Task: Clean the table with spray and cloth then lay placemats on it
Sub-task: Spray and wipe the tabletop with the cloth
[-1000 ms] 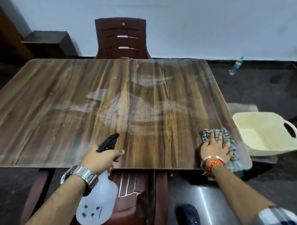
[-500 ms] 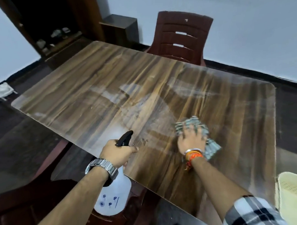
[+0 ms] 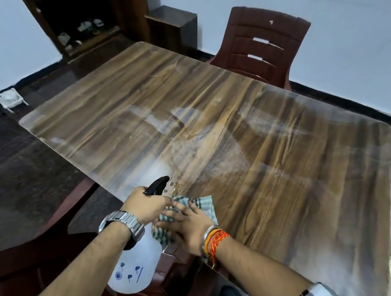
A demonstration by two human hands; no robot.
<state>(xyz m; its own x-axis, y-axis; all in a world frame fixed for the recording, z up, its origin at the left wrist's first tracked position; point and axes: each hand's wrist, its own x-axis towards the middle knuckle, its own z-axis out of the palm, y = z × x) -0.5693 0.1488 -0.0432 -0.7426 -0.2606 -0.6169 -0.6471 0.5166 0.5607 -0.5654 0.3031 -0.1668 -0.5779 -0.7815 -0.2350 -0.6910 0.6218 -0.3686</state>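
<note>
My right hand has swept the cloth from the near right corner of the table leftwards along the near edge. It now lies flat on the cloth with the fingers spread, pressing down rather than gripping. The cloth touches my left hand, whose fingers are wrapped around the neck of the spray bottle. I hold the bottle just off the near edge with its nozzle over the tabletop. As I see it, the near strip is wiped. Fresh drops sit just beyond the cloth, and pale streaks spread across the middle and far side, so wiping is far from finished. I see no placemats yet.
</note>
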